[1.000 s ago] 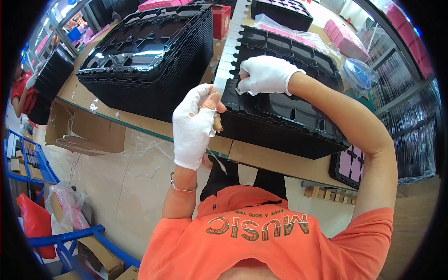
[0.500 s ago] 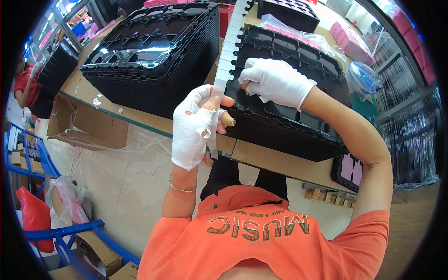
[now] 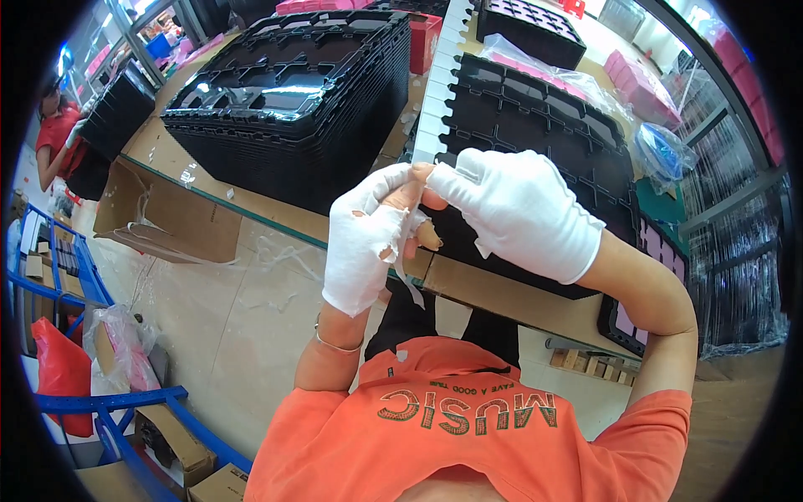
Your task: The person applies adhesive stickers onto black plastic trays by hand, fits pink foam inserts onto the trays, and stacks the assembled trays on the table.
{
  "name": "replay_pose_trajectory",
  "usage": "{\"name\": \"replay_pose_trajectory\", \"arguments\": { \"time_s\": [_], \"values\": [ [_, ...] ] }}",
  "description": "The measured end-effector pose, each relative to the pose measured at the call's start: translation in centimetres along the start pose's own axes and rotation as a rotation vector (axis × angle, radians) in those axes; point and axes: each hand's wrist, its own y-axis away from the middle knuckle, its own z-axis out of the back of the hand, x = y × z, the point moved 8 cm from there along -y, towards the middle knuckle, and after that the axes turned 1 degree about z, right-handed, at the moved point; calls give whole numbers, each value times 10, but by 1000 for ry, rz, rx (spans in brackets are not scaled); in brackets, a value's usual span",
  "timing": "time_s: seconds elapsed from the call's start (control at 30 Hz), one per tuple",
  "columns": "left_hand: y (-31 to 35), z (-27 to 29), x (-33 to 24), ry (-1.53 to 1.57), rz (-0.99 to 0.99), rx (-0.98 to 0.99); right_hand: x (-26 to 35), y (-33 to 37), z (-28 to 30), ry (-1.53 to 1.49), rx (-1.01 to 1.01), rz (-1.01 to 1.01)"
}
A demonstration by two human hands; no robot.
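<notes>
Left hand (image 3: 368, 230), in a worn white glove with holes, was closed in a pinch on a long white strip (image 3: 437, 100). Right hand (image 3: 527, 213), also white-gloved, had its fingers curled in and thumb and fingertips right at the strip, touching or nearly touching the left fingers; couldn't tell if it gripped the strip itself or a piece off it. Strip ran from the far side of the counter (image 3: 465, 286) toward the person, along the left edge of the right tray stack (image 3: 535, 125), notched on one side; its loose end hung below the left hand, past the counter's front edge.

Right tray stack was black, glossy, compartmented, directly beneath and beyond the right hand. Left tray stack (image 3: 276, 92), also black, stood taller on the counter, apart from both hands. Pink sheets (image 3: 548, 77) under clear plastic lay behind the right stack; a blue item (image 3: 665, 155) in clear wrap sat to its right. Black tray with pink inserts (image 3: 623, 318) was by the right forearm. Red box (image 3: 425, 42) stood behind, between the stacks.

Open cardboard box (image 3: 167, 213) was below the counter at left. Co-worker (image 3: 63, 142) in red, far left, had hands at more black trays (image 3: 121, 109).
</notes>
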Motion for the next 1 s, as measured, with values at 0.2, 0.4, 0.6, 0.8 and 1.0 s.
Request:
{"name": "replay_pose_trajectory", "arguments": {
  "time_s": [0.2, 0.4, 0.6, 0.8, 1.0],
  "values": [
    [4, -4, -7, -56, -2, -2, -8, 4, 1, -209, -29, -118],
    [4, -2, -1, 1, 16, -21, -53, 23, -7, -1365, -155, -650],
    [-7, 15, -8, 37, -130, -119, -78, 22, -10, -615, -197, -283],
    [-12, 14, -7, -77, -57, -55, -73, 7, -45, -181, 4, -220],
    [-18, 12, -2, -74, -98, -103, -36, 9, -30, 175, 78, -81]
  ]
}}
